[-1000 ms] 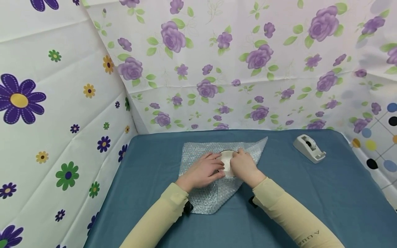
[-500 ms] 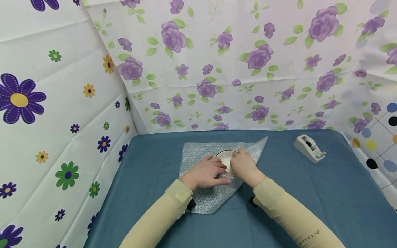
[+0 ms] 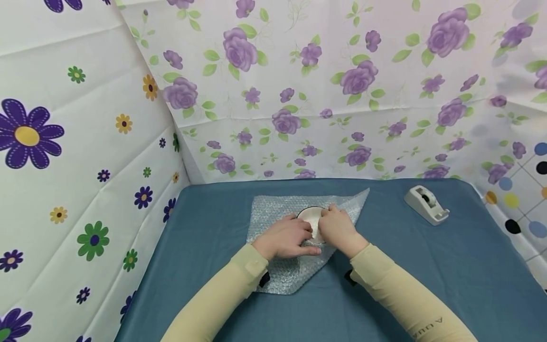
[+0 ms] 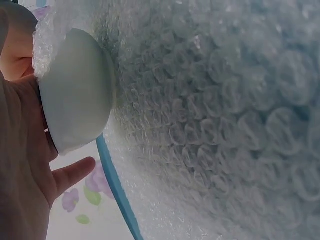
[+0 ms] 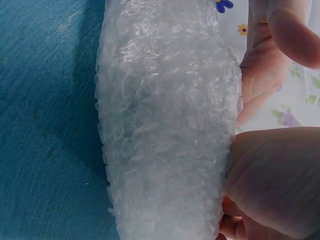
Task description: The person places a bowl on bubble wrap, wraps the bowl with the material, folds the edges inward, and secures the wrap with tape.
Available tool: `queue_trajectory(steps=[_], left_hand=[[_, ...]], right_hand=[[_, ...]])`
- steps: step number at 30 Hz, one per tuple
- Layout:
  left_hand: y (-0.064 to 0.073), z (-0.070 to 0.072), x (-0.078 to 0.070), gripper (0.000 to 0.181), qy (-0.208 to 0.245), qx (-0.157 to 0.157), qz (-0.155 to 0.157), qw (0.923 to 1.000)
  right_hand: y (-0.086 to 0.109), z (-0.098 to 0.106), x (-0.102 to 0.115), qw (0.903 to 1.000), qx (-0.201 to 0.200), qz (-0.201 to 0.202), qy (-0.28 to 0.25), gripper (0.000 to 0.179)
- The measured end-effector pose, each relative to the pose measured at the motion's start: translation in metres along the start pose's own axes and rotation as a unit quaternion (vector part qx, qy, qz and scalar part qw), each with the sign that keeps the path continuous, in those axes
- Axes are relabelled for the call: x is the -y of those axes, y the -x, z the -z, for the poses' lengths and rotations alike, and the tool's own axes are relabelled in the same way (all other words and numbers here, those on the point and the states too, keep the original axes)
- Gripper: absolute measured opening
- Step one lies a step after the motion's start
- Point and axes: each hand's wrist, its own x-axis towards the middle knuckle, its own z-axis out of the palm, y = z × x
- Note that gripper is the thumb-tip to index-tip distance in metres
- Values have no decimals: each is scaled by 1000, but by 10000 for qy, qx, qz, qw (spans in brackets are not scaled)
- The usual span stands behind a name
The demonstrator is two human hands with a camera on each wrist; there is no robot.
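A white bowl point(image 3: 309, 214) with a dark rim stands upright on a sheet of bubble wrap point(image 3: 273, 209). My left hand point(image 3: 285, 237) lies over the bowl's left side, its fingers reaching past the rim and its thumb stretched out apart. In the left wrist view, the bowl's outer wall point(image 4: 77, 95) shows beside the palm. At the bowl's right rim my right hand point(image 3: 337, 230), fingers curled, pinches the bubble wrap folded up there. That fold point(image 5: 165, 120) covers the bowl's right side in the right wrist view. The right fingertips are partly hidden.
A white tape dispenser point(image 3: 427, 204) stands at the back right of the blue-covered table point(image 3: 384, 237). Flower-printed cloths point(image 3: 256, 95) hang behind the table and along its left side. One pointed corner of the bubble wrap sticks up at the back right.
My left hand has shifted slightly right and toward me, its fingers moving over the bowl and uncovering more of the left rim. The right hand keeps its place on the fold.
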Motion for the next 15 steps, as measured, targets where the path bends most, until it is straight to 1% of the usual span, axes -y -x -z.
queue_trajectory(steps=[10,15], left_hand=[[-2,-1,-1,62,15,108,64,9999],[-2,1,-3,63,-116,116,38,9999]], right_hand=[[-1,0,0,10000,7,-71,6,20],[2,-1,-3,9998,-9,-96,-177,18]])
